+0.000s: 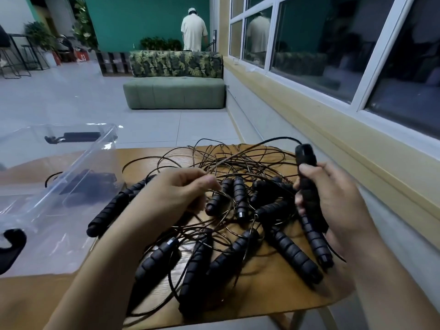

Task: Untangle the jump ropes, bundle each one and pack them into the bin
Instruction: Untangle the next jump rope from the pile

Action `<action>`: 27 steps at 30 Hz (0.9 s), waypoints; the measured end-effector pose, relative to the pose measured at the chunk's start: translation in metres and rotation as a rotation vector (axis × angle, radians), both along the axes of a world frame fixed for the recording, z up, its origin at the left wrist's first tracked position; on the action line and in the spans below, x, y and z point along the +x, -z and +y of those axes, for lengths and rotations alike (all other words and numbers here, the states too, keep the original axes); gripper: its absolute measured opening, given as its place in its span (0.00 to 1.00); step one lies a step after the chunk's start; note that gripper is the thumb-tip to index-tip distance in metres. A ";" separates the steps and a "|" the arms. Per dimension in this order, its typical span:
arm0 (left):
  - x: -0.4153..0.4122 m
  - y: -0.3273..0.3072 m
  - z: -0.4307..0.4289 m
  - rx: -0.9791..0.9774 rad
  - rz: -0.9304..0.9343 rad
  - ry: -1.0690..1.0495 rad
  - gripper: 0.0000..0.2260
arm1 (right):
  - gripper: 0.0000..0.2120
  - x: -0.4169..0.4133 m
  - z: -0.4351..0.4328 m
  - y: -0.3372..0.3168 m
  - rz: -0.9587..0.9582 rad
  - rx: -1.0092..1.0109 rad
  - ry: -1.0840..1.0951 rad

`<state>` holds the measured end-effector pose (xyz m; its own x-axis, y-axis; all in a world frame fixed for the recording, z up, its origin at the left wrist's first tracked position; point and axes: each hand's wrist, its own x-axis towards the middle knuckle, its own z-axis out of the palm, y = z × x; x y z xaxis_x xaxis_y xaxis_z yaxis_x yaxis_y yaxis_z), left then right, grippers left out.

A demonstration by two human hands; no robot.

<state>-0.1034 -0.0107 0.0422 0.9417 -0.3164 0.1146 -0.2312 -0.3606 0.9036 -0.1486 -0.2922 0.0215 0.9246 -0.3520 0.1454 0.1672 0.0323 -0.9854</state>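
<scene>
- Black foam-handled jump ropes (240,198) heaped in one tangle at the middle of the wooden bench (269,296), thin dark cords looping over and under a dozen or so ribbed handles.
- Left hand (181,191) low over the near-left side of the pile, grip pinching a single cord (221,163) between thumb and fingertips, that cord running up and away into the loops.
- Right hand (333,194) at the right edge of the pile, grip curled tight round one handle (307,158) held nearly upright, its top end clear of the fist and a cord arcing from it back toward the tangle.
- Clear plastic bin (102,148) at the left of the bench, just beside the pile, tilted open toward the camera; dark shapes visible through its walls, too blurred to tell apart.
- Beyond the bench: pale tiled floor, a green sofa (173,91) against a leaf-patterned backrest, a person (194,32) in a light shirt standing turned away, and a white-framed window (333,44) along the right wall.
</scene>
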 end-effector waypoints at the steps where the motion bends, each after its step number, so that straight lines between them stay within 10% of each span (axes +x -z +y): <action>1: 0.003 0.000 0.003 0.000 -0.023 -0.030 0.11 | 0.08 -0.006 0.004 0.002 0.060 0.136 -0.152; 5: 0.004 0.007 -0.007 0.184 -0.177 -0.048 0.12 | 0.14 -0.024 0.047 0.017 0.235 0.202 -0.521; 13: -0.004 0.020 -0.036 0.464 -0.237 0.142 0.11 | 0.16 -0.003 0.083 0.026 0.120 0.168 -0.169; 27: 0.004 0.018 0.005 0.172 -0.211 0.169 0.02 | 0.07 0.012 0.018 -0.004 -0.115 0.617 0.055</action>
